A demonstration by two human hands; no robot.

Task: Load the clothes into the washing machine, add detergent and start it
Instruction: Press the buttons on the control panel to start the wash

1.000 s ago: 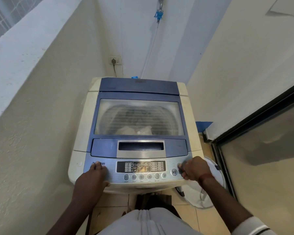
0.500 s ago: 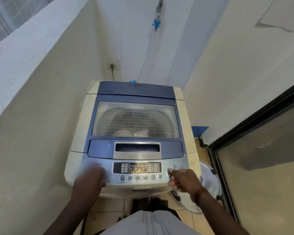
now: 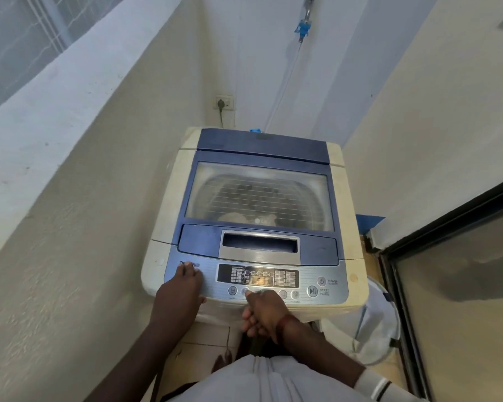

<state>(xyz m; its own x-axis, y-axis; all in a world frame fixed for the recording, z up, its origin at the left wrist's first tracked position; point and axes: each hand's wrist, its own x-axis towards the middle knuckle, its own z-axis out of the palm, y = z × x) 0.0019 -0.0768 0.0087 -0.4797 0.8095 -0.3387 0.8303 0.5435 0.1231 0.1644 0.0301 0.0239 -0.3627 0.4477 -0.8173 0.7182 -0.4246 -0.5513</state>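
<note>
A cream and blue top-loading washing machine (image 3: pixel 346 181) stands in front of me with its glass lid (image 3: pixel 259 192) down. Pale clothes (image 3: pixel 244 217) show dimly through the glass in the drum. The silver control panel (image 3: pixel 302 285) runs along the front, its display lit. My left hand (image 3: pixel 180 294) rests flat on the panel's left end, holding nothing. My right hand (image 3: pixel 263 311) has its fingers curled and one fingertip on a round button in the row under the display, left of the start/pause button (image 3: pixel 312 291).
Walls close in on both sides and behind the machine. A wall socket (image 3: pixel 224 103) with a plug and a blue tap (image 3: pixel 302 27) with a hose are on the back wall. A white laundry basket (image 3: pixel 372 329) sits on the floor at the right, beside a dark-framed glass door (image 3: pixel 462 285).
My right hand has moved left along the panel, from the power and start buttons to a button under the display. The display is now lit. My left hand stays on the left end.
</note>
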